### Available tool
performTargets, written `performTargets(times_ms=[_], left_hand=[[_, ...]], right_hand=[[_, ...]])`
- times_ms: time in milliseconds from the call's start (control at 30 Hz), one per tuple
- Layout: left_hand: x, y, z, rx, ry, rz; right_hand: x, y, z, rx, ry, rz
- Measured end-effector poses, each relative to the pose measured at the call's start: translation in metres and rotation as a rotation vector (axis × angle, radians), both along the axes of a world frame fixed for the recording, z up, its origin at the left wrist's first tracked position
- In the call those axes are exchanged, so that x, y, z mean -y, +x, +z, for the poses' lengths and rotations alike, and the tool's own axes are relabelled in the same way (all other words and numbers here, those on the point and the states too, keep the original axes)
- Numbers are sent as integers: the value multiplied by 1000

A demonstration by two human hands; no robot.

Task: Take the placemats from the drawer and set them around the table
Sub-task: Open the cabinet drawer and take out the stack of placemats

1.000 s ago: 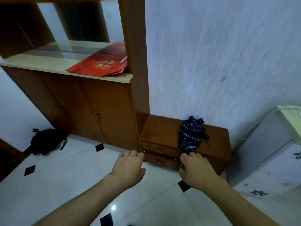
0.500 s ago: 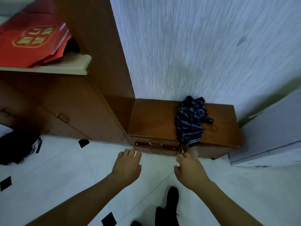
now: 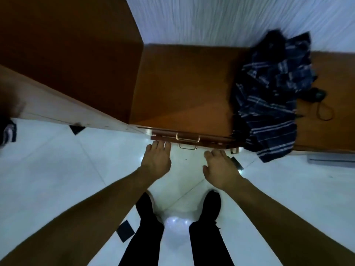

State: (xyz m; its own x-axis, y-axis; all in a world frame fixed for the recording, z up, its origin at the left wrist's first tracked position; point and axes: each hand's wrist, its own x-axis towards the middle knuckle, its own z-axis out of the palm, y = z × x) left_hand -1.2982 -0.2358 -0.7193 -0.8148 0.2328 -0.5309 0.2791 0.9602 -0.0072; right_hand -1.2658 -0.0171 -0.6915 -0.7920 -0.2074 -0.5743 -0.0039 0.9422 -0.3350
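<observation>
I look almost straight down on a low wooden drawer unit (image 3: pixel 182 89) against the wall. Its two closed drawer fronts show as thin edges with metal handles (image 3: pixel 187 138). My left hand (image 3: pixel 156 162) hovers just below the left end of the drawer fronts, fingers relaxed, holding nothing. My right hand (image 3: pixel 221 167) hovers near the right end of the drawers, fingers loosely curled and empty. No placemats are visible.
A dark blue striped folded umbrella (image 3: pixel 272 96) lies on the unit's top at the right and hangs over its front edge. A tall wooden cabinet (image 3: pixel 67 54) stands to the left. White floor tiles (image 3: pixel 57 169) and my two legs (image 3: pixel 176 227) fill the lower view.
The view has tilted down and closed in on the drawer unit. Both hands have come nearer to the drawer fronts. My legs and feet are now in sight.
</observation>
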Motion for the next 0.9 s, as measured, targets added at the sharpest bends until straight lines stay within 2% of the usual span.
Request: performTargets(times_ms=[133,300,467,667,800,900], left_hand=[[9,-19,-92,26,-20,-15],[12,-32,-149,5,-41,-107],[20,-36,-171,-20,-6,-138],[16,-26,-169,-15,115,9],[22,10,-163,47,108,19],[33,50,-161,142,54,-20]], right_hand=[[12,-16,-87,-3,44,11],[20,-30,-153,-61,97,14],[20,-31,-187,-10,167,23],[19,-34,-188,-38,252,81],[26,1,-177,31,221,39],[37,45,-175,155,220,12]])
